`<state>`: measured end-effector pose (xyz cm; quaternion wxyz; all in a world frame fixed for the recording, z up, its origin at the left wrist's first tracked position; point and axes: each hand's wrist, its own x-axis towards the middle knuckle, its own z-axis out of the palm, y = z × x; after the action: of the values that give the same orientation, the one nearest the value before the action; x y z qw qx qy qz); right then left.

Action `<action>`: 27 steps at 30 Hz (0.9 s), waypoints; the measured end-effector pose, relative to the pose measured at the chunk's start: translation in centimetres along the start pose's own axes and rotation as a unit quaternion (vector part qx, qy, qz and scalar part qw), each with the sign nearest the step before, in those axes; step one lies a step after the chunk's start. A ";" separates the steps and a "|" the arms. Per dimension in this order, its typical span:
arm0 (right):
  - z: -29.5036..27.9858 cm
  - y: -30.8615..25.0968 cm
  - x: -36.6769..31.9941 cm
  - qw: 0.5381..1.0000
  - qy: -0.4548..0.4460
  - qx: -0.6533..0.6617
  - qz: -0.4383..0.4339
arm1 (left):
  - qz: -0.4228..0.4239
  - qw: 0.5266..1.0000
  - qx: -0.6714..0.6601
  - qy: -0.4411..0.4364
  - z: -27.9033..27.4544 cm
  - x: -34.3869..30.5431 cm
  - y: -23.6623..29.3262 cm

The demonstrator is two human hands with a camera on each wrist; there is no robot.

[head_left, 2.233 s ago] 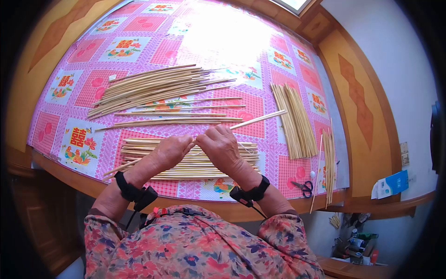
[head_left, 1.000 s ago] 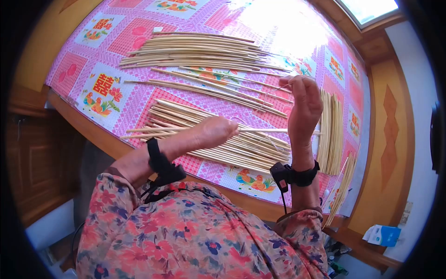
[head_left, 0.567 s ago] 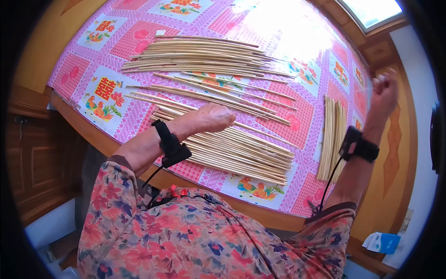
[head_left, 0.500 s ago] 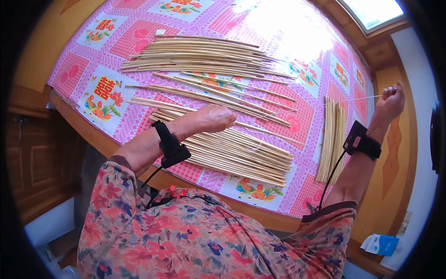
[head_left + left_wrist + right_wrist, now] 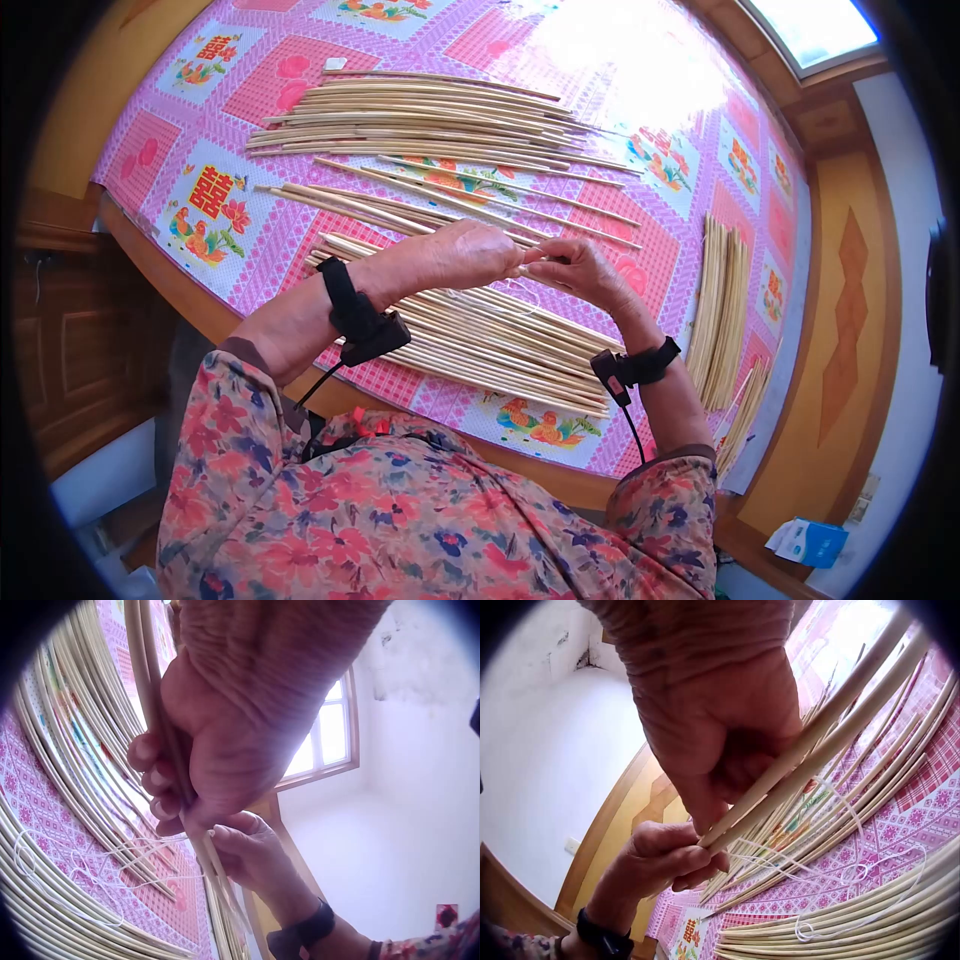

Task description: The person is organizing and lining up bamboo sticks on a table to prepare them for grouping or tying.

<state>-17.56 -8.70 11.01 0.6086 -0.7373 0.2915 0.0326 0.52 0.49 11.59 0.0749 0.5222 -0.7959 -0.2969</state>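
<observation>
Above near stick pile, both hands meet; left hand curled tight round two bamboo sticks, holding them off pink tablecloth; right hand fingertips pinch white thread right at sticks; thread trails in loops onto pile; larger stick heap beyond; side bundle at right.
</observation>
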 end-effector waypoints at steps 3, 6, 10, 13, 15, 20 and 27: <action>0.2 0.8 0.4 0.998 0.025 -0.057 -0.032 | 0.011 1.000 -0.009 0.001 0.4 0.3 -0.8; 0.5 -0.3 -0.1 0.984 0.066 -0.147 -0.073 | 0.019 1.000 -0.012 0.001 0.6 0.5 -1.1; 0.4 -0.8 -0.4 0.900 0.175 -0.322 -0.236 | 0.005 0.999 -0.044 -0.030 1.3 0.6 -1.5; -4.2 -1.8 -0.6 0.791 0.339 -0.445 -0.247 | 0.004 0.997 -0.007 -0.071 2.8 0.3 -2.3; -9.8 -1.9 -1.0 0.682 0.502 -0.474 -0.241 | 0.018 0.998 -0.045 -0.047 5.1 0.6 -4.0; -11.1 -0.8 -1.5 0.714 0.482 -0.501 -0.084 | 0.006 0.997 -0.066 -0.037 5.0 1.5 -4.2; 0.9 3.2 1.9 0.993 0.057 -0.084 -0.057 | 0.002 0.997 -0.056 -0.050 3.7 2.3 -3.6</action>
<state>-17.25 -8.92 7.20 0.5279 -0.8017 0.2798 -0.0198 0.73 -1.06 6.15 0.0651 0.5001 -0.7819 -0.3664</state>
